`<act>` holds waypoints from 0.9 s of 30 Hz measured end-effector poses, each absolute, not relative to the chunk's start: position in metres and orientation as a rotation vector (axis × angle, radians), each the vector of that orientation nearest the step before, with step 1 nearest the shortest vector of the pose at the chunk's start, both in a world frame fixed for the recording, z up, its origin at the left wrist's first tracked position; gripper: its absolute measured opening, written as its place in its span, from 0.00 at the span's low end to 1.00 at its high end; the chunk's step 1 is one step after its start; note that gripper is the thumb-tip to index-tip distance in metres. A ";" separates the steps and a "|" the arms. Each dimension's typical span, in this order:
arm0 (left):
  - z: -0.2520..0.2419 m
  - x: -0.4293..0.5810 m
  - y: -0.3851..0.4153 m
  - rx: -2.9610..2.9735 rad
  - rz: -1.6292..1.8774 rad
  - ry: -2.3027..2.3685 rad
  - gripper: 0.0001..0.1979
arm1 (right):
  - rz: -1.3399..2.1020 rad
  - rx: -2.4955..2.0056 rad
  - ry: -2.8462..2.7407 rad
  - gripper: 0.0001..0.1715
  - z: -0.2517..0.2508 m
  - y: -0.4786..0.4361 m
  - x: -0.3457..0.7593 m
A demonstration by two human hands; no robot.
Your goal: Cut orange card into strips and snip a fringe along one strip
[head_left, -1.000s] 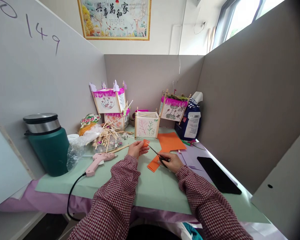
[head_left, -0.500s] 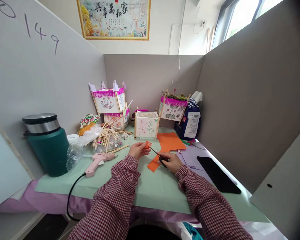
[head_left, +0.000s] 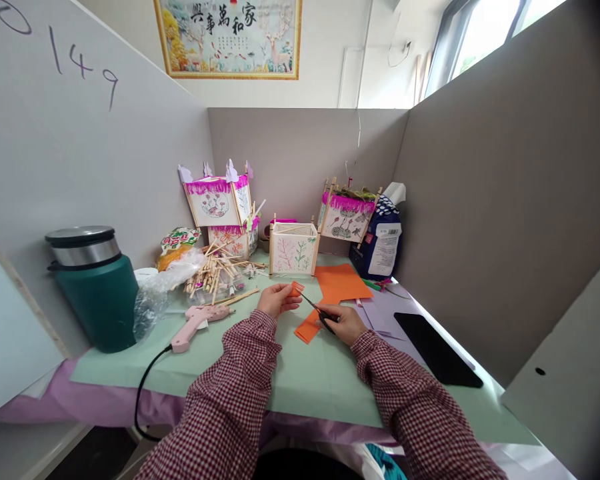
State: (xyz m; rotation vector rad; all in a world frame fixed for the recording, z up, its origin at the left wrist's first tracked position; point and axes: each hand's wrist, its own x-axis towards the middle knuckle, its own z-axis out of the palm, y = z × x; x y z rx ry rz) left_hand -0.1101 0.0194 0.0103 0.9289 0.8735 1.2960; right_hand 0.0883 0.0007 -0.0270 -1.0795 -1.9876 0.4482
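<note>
Orange paper strip (head_left: 295,288), fringed along one edge, sits just above the frame's centre, pinched between the thumb and fingers of the left hand (head_left: 276,300). To its right, the right hand (head_left: 343,325) is closed around the handles of dark scissors (head_left: 314,308), whose blades point up-left to the strip. Below them an orange offcut (head_left: 306,329) lies on the green mat (head_left: 300,380). A pink glue gun (head_left: 197,321) lies left of centre, and a teal flask (head_left: 97,293) stands far left.

Matt orange paper strip (head_left: 295,289), black metal scissors (head_left: 316,310), glossy plastic glue gun (head_left: 196,325).
</note>
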 end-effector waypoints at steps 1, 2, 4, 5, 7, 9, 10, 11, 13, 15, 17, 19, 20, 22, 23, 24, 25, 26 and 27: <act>0.011 -0.110 0.019 0.934 1.294 0.869 0.07 | 0.448 -1.080 -1.985 0.23 -0.027 0.001 0.088; 0.011 -0.110 0.019 0.940 1.292 0.865 0.07 | 0.447 -1.081 -1.982 0.22 -0.028 0.001 0.089; 0.011 -0.110 0.018 0.943 1.289 0.860 0.07 | 0.439 -1.086 -1.972 0.22 -0.028 0.002 0.089; 0.011 -0.110 0.018 0.941 1.287 0.862 0.08 | 0.432 -1.088 -1.967 0.22 -0.028 0.002 0.089; 0.011 -0.110 0.018 0.936 1.284 0.871 0.08 | 0.417 -1.092 -1.965 0.21 -0.028 0.003 0.089; 0.010 -0.110 0.019 0.939 1.284 0.876 0.08 | 0.407 -1.095 -1.969 0.21 -0.029 0.003 0.089; 0.010 -0.110 0.019 0.944 1.285 0.878 0.07 | 0.406 -1.096 -1.974 0.21 -0.029 0.004 0.090; 0.010 -0.110 0.019 0.947 1.286 0.880 0.07 | 0.405 -1.097 -1.978 0.21 -0.029 0.004 0.090; 0.010 -0.110 0.019 0.949 1.288 0.889 0.06 | 0.408 -1.095 -1.984 0.22 -0.029 0.004 0.090; 0.011 -0.110 0.019 0.952 1.284 0.898 0.06 | 0.405 -1.094 -1.988 0.22 -0.029 0.003 0.089; 0.011 -0.109 0.018 0.959 1.277 0.900 0.05 | 0.400 -1.091 -1.988 0.22 -0.028 0.003 0.089; 0.012 -0.109 0.017 0.966 1.271 0.897 0.06 | 0.398 -1.093 -1.987 0.22 -0.027 0.002 0.088; 0.012 -0.109 0.017 0.967 1.268 0.894 0.06 | 0.399 -1.093 -1.987 0.22 -0.027 0.002 0.088; 0.011 -0.109 0.017 0.967 1.265 0.890 0.07 | 0.404 -1.095 -1.985 0.22 -0.027 0.002 0.088; 0.011 -0.109 0.017 0.965 1.262 0.890 0.08 | 0.406 -1.095 -1.986 0.22 -0.027 0.002 0.088; 0.010 -0.109 0.017 0.964 1.260 0.890 0.08 | 0.408 -1.093 -1.986 0.22 -0.027 0.002 0.088; 0.010 -0.109 0.018 0.962 1.259 0.891 0.08 | 0.411 -1.092 -1.986 0.22 -0.027 0.002 0.088; 0.010 -0.109 0.018 0.961 1.259 0.890 0.08 | 0.415 -1.090 -1.984 0.22 -0.027 0.002 0.088; 0.010 -0.109 0.018 0.961 1.259 0.888 0.08 | 0.420 -1.087 -1.984 0.22 -0.028 0.002 0.088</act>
